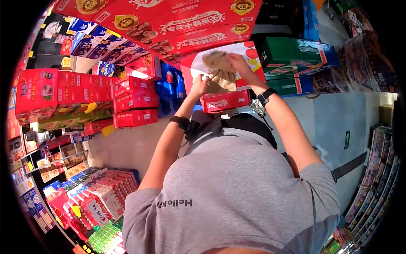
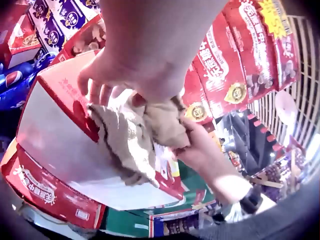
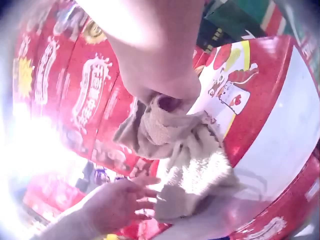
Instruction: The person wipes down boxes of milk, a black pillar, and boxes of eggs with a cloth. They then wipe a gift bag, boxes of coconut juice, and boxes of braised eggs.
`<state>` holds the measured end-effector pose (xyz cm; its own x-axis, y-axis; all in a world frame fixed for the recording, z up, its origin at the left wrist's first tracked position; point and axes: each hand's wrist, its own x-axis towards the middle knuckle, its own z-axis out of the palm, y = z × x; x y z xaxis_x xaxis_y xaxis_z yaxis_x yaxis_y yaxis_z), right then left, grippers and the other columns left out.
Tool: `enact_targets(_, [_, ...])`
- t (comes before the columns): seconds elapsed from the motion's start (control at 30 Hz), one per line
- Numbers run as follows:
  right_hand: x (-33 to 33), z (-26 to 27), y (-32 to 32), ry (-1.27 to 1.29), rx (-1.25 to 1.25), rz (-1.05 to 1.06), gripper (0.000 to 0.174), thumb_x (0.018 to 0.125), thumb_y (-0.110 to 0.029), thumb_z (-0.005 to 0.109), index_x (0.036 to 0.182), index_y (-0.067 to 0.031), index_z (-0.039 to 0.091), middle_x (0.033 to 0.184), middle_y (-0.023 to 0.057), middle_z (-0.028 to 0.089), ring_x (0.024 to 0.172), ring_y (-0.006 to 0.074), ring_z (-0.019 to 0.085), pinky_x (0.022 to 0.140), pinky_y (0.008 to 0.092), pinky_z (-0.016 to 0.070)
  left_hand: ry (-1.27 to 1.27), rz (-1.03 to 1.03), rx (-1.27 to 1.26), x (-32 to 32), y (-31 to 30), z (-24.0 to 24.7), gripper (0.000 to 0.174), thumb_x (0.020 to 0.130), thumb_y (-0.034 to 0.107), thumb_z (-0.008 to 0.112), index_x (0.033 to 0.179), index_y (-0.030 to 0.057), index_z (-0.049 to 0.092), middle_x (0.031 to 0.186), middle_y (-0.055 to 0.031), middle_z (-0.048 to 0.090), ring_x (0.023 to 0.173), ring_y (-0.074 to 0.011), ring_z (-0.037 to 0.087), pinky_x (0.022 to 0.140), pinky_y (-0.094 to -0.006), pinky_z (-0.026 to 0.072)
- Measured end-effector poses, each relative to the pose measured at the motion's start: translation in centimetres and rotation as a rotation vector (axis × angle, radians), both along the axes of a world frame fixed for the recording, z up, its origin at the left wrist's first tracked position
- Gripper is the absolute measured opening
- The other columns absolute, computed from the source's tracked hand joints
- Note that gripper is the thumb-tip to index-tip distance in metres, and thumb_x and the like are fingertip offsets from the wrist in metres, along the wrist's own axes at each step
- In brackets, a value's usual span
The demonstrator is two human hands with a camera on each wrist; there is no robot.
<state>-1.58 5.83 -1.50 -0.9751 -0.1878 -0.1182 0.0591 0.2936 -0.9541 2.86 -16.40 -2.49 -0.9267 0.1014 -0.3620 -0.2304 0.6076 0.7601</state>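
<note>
Beige cloth (image 1: pixel 223 81); shirt lettering (image 1: pixel 182 203), head-view only

Beige cloth (image 1: pixel 223 80), rough; red cartons (image 1: pixel 226 100), glossy.

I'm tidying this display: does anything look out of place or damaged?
The beige cloth over the red-and-white box looks odd: loose, rumpled fabric among packaged cartons. I see no spill or damage.

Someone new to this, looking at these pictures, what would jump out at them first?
Probably the wall of red boxes ahead of the person. Next, the beige cloth over a red and white box, gripped by the right hand, with the left hand at its edge. The gray shirt fills the head view's lower middle.
</note>
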Motion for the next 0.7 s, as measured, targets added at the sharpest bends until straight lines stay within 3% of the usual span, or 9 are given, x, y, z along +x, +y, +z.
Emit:
enact_targets(0.07, [-0.5,-0.6,0.7,-0.136,-0.582,-0.326,0.021,0.086,-0.022,0.053,0.096,-0.0047,0.062,0.076,0.0024,0.062,0.065,0.0170,0.058,0.058,0.0314,0.0442,-0.082,-0.085,-0.303,1.6,2.1,4.8,0.036,0.081,0.021,0.053,0.107,-0.0038,0.048,0.095,-0.0221,0.058,0.087,-0.0338,0.057,0.078,-0.0390,0.0436])
enact_targets(0.1, [-0.9,-1.5,1.3,-0.140,-0.584,-0.318,0.021,0.086,-0.022,0.053,0.096,-0.0047,0.062,0.076,0.0024,0.062,0.065,0.0170,0.058,0.058,0.0314,0.0442,-0.084,-0.077,-0.306,1.9,2.3,5.2,0.036,0.081,0.021,0.053,0.107,-0.0038,0.048,0.095,-0.0221,0.058,0.087,-0.0338,0.057,0.078,-0.0390,0.0436])
enact_targets(0.17, [-1.7,-3.0,3.0,-0.241,-0.777,-0.606,0.025,0.088,-0.024,0.052,0.102,-0.0040,0.059,0.084,0.0031,0.063,0.072,0.0177,0.059,0.064,0.0309,0.0471,0.033,-0.278,-0.464,1.7,2.4,5.8,0.034,0.080,0.022,0.056,0.104,-0.0008,0.048,0.092,-0.0157,0.055,0.085,-0.0287,0.055,0.076,-0.0379,0.0433])
enact_targets(0.2, [-1.5,-1.8,3.8,-0.241,-0.779,-0.603,0.025,0.088,-0.024,0.052,0.102,-0.0040,0.059,0.084,0.0031,0.063,0.072,0.0177,0.059,0.064,0.0309,0.0471,0.035,-0.275,-0.466,1.5,2.2,5.7,0.034,0.080,0.022,0.056,0.104,-0.0008,0.048,0.092,-0.0157,0.055,0.085,-0.0287,0.055,0.076,-0.0379,0.0433])
enact_targets(0.27, [-0.1,0.4,5.9,-0.261,-1.014,-0.704,0.027,0.088,-0.020,0.053,0.108,-0.0015,0.056,0.103,0.0085,0.060,0.095,0.0189,0.058,0.083,0.0346,0.0463,0.181,-0.144,-0.327,1.4,1.6,5.0,0.037,0.078,0.022,0.059,0.106,0.0007,0.047,0.091,-0.0129,0.051,0.086,-0.0264,0.051,0.077,-0.0382,0.0428])
enact_targets(0.3, [0.5,0.2,7.0,-0.265,-1.012,-0.707,0.027,0.088,-0.020,0.053,0.108,-0.0015,0.056,0.103,0.0085,0.060,0.095,0.0189,0.058,0.083,0.0346,0.0463,0.352,-0.133,-0.376,1.3,0.8,4.2,0.044,0.075,0.024,0.062,0.110,0.0027,0.046,0.095,-0.0140,0.052,0.090,-0.0282,0.052,0.078,-0.0394,0.0427])
enact_targets(0.4, [2.5,1.4,8.5,-0.111,-0.970,-0.795,0.028,0.088,-0.021,0.054,0.110,-0.0031,0.056,0.107,0.0084,0.058,0.098,0.0184,0.055,0.084,0.0364,0.0454,0.426,0.021,-0.489,0.6,-0.1,2.5,0.048,0.072,0.026,0.063,0.113,0.0053,0.048,0.100,-0.0176,0.052,0.094,-0.0348,0.051,0.077,-0.0442,0.0427])
enact_targets(0.57, [6.5,6.4,10.3,0.190,-0.825,-1.062,0.030,0.090,-0.020,0.053,0.111,0.0005,0.054,0.104,0.0064,0.058,0.092,0.0146,0.055,0.082,0.0294,0.0446,0.516,-0.117,-0.294,0.7,0.4,3.8,0.042,0.074,0.018,0.063,0.111,0.0048,0.048,0.104,-0.0186,0.050,0.094,-0.0379,0.050,0.077,-0.0460,0.0431])
enact_targets(0.7, [6.8,10.8,11.9,0.288,-0.772,-0.886,0.028,0.089,-0.022,0.054,0.105,0.0008,0.056,0.102,0.0051,0.058,0.089,0.0136,0.055,0.079,0.0258,0.0443,0.576,-0.152,-0.123,0.3,1.8,2.7,0.032,0.081,0.017,0.058,0.109,0.0034,0.049,0.104,-0.0180,0.050,0.097,-0.0361,0.050,0.081,-0.0440,0.0427])
